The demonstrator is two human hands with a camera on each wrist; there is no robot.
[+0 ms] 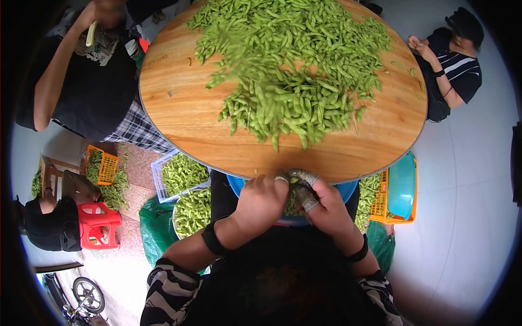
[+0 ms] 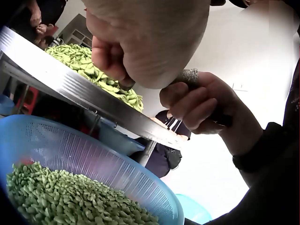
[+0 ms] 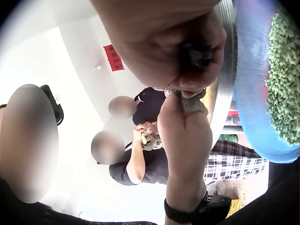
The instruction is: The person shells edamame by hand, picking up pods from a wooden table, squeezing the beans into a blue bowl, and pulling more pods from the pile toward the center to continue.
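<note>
My left hand (image 1: pixel 258 198) and right hand (image 1: pixel 329 212) meet at the near edge of the round wooden table (image 1: pixel 174 108). A green soybean pod (image 1: pixel 294 180), mostly covered by fingers, is pinched between them. Grey woven finger covers (image 1: pixel 310 202) wrap some of the digits. Something dark (image 3: pixel 197 54) shows inside the curled right fingers in the right wrist view; I cannot tell what it is. Below the hands stands a blue mesh basket (image 2: pixel 161 187) holding shelled green beans (image 2: pixel 70 199). A large heap of pods (image 1: pixel 299 103) covers much of the tabletop.
A white crate (image 1: pixel 157 176) of pods stands at lower left, beside a green bag (image 1: pixel 152 228). Right of me sits an orange crate (image 1: pixel 380 198) with a teal basin (image 1: pixel 401 187). People (image 1: pixel 92 87) are around the table; another sits near a red stool (image 1: pixel 98 223).
</note>
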